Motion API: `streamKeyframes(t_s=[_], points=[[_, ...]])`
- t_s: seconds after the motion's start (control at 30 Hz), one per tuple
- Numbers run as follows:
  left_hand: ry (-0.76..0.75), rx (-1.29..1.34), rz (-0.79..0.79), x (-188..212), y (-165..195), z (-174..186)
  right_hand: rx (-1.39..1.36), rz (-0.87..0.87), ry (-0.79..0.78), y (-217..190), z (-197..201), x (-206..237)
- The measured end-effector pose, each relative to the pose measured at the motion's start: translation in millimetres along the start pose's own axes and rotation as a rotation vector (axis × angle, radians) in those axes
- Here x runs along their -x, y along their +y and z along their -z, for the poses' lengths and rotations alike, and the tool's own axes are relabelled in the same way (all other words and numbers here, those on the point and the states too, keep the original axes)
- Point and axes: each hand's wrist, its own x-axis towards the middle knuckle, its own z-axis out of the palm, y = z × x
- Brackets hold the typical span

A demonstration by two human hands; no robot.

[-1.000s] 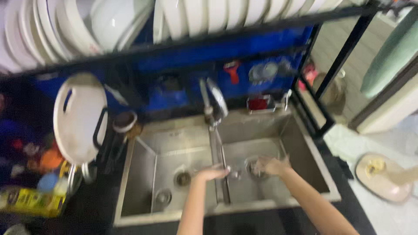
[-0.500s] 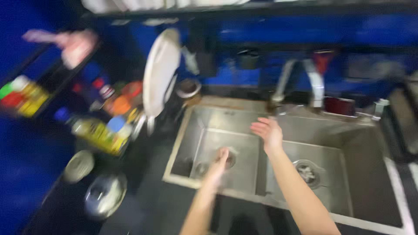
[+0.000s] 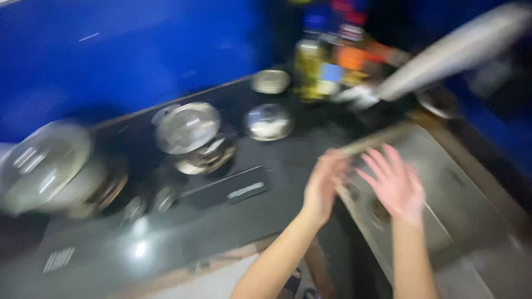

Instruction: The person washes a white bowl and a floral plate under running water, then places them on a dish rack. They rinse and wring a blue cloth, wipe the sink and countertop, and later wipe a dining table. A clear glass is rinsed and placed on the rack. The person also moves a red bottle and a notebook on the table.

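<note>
Both my left hand (image 3: 324, 185) and right hand (image 3: 394, 182), fingers spread and empty over the sink (image 3: 443, 182), look wet and could drip onto the table (image 3: 221, 221).

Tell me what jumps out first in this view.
Two bare hands at centre right, left hand and right hand, open and empty over the steel sink's left edge. Left of them, two lidded steel pots on a dark stovetop. A vivid blue wall fills the background.
</note>
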Motion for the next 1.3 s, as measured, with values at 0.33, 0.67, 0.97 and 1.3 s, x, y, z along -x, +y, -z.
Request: streamKeyframes(t_s=[0.33,0.67,0.97,1.3], points=[[0.515,-0.957,0.448,211.7,132.1,216.0,0.896,0.858,-0.175,132.3,-219.0,-30.8],[1.391,-0.824,0.386,583.4,214.4,385.9,0.651,0.717,-0.988,255.1,-561.1,129.5],[1.739,-0.666,0.209,789.7,286.2,436.6,0.500,0.649,-1.402,349.1,-806.7,316.6],[1.711,-0.650,0.107,888.3,380.3,583.9,0.418,0.522,-1.446,440.4,-1057.6,379.1]])
